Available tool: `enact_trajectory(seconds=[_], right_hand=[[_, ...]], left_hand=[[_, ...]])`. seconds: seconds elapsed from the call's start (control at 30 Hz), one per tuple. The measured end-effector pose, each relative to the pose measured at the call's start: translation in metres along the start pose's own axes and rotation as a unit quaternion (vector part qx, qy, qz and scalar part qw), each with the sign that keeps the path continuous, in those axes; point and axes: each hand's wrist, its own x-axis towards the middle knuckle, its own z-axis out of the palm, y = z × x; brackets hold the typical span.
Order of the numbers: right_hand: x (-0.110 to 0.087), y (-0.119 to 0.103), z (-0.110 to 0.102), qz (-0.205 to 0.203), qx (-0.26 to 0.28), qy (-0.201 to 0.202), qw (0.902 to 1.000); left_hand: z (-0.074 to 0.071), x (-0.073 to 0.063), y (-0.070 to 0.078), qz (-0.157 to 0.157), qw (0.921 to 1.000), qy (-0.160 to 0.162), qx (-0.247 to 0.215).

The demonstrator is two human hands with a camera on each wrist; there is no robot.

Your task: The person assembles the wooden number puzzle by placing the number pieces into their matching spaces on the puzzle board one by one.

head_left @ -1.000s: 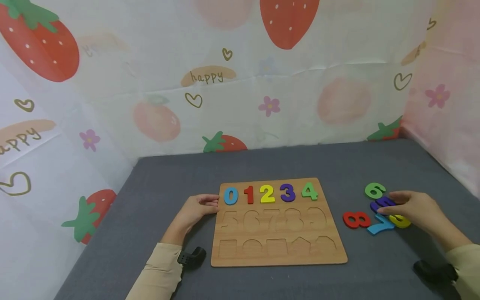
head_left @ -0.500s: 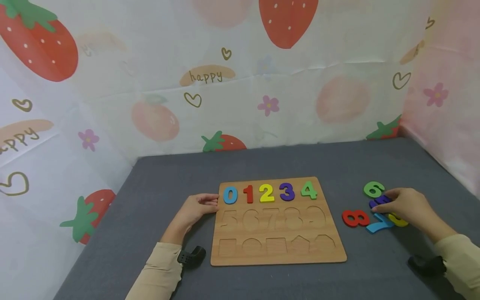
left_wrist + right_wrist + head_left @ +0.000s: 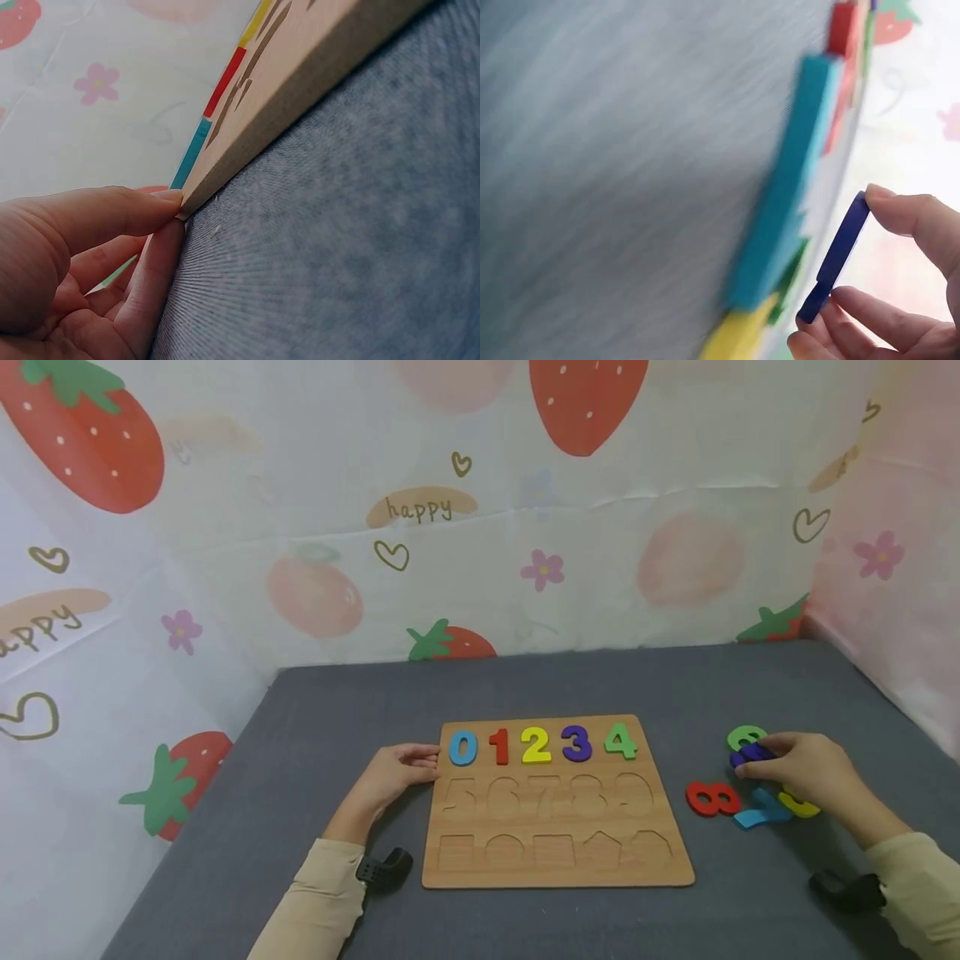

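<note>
A wooden number board lies on the grey cloth, with a blue 0, red 1, yellow 2, purple 3 and green 4 in its top row. My left hand pinches the board's left edge between thumb and fingers. At the right, my right hand holds a purple number piece between thumb and fingertips, raised above the loose pieces. Part of this piece is hidden by the fingers in the head view.
Around the right hand lie a green 6, a red 8, a blue 7 and a partly hidden yellow piece. The board's lower two rows show bare recesses. A patterned curtain stands behind the table.
My right hand has shifted slightly left with the purple piece, which comes off the blue and yellow pieces and now overlaps the green 6 in view. The left hand stays put.
</note>
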Motion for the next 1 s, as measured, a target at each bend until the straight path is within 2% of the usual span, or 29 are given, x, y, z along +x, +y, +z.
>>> enact_trajectory(seconds=[0.33,0.6,0.8,1.0], right_hand=[[0.010,-0.073,0.010,-0.040,0.071,-0.014,0.9966],[0.022,-0.120,0.023,-0.088,0.110,-0.037,0.9894],[0.029,-0.156,0.043,-0.137,0.148,-0.059,0.9777],[0.034,-0.190,0.065,-0.164,0.186,-0.090,0.9644]], left_hand=[[-0.003,0.000,-0.002,0.000,1.0000,0.004,0.005],[0.000,0.001,-0.002,0.002,1.0000,0.000,0.001],[-0.001,0.001,-0.001,0.002,1.0000,0.005,0.005],[-0.001,0.000,-0.001,0.004,1.0000,0.005,0.000]])
